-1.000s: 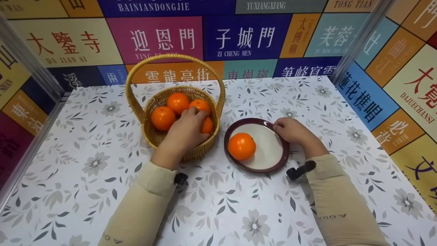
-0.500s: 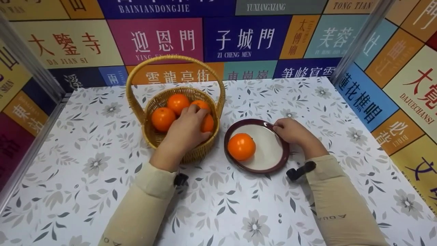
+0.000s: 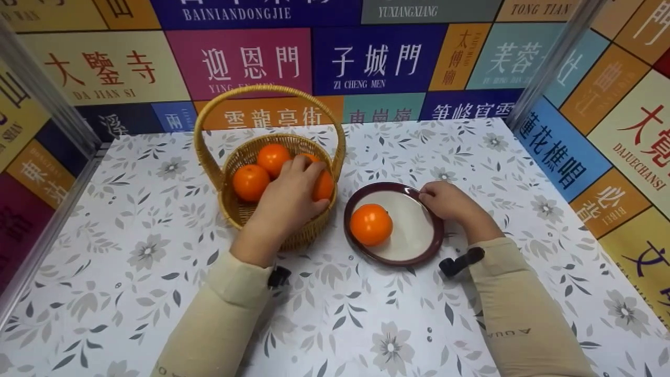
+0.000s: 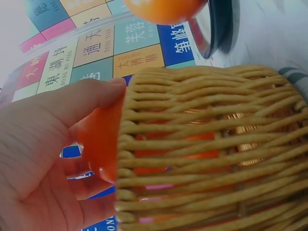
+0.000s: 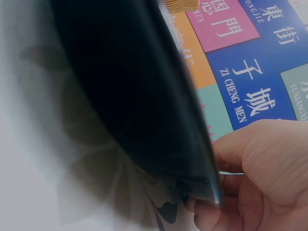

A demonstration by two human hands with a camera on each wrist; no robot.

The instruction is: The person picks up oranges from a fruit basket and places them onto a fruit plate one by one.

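Note:
At the right side of the wicker basket [image 3: 309, 234], my left hand [image 3: 288, 196] grips an orange [image 3: 324, 186] with curled fingers and thumb. In the left wrist view this orange [image 4: 100, 137] shows between thumb and fingers, partly behind the basket wall [image 4: 207, 144]. Other oranges [image 3: 251, 182] lie in the basket; one is mostly hidden by my fingers. My right hand [image 3: 445, 200] pinches the dark red rim of a white plate [image 3: 411, 230] standing to the right of the basket. A single orange [image 3: 371, 224] sits on the plate's left part.
The basket's tall arched handle [image 3: 269, 88] rises over its opening. A white floral tablecloth [image 3: 335, 314] covers the table. Panels with coloured lettering [image 3: 377, 57] stand at the back and both sides.
My left hand has shifted slightly right and up, and the gripped orange has risen a little with it. The right hand, the plate and its orange have stayed put.

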